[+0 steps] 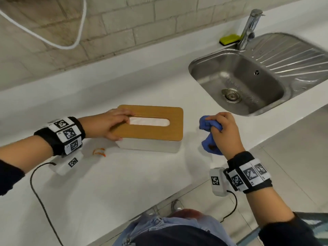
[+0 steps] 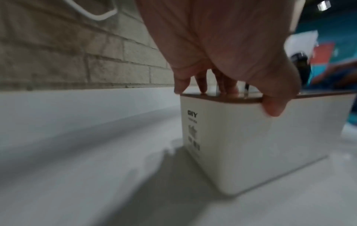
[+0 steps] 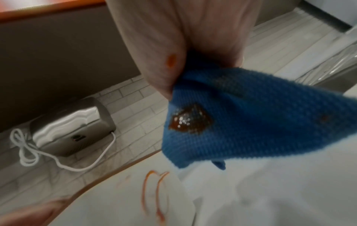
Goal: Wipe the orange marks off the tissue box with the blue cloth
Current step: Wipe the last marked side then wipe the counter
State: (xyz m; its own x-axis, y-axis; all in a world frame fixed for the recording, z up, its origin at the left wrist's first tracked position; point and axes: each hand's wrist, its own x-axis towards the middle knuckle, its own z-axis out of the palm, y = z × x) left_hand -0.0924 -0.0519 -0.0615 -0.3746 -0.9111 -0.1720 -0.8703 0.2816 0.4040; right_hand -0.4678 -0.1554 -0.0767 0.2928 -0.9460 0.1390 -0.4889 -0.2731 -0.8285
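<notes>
The tissue box [image 1: 150, 126] has a wooden lid and a white body [image 2: 251, 145], and it stands on the white counter [image 1: 124, 183]. My left hand [image 1: 113, 126] grips its left end, with the fingertips [image 2: 230, 90] on the lid and the thumb over the front edge. Right of the box, my right hand [image 1: 225, 132] holds the bunched blue cloth [image 1: 206, 124] just above the counter. The cloth [image 3: 260, 114] carries a wet brown-orange stain [image 3: 189, 120]. Orange marks [image 1: 99, 151] lie left of the box's front corner. In the right wrist view the orange streaks [image 3: 154, 194] sit on a white surface; whether box or counter I cannot tell.
A steel sink [image 1: 292, 55] with a tap [image 1: 248, 27] is set into the counter at the back right, with a green sponge [image 1: 229, 39] beside it. A white cable [image 1: 78, 32] hangs on the brick wall. The counter's front edge runs close to my body.
</notes>
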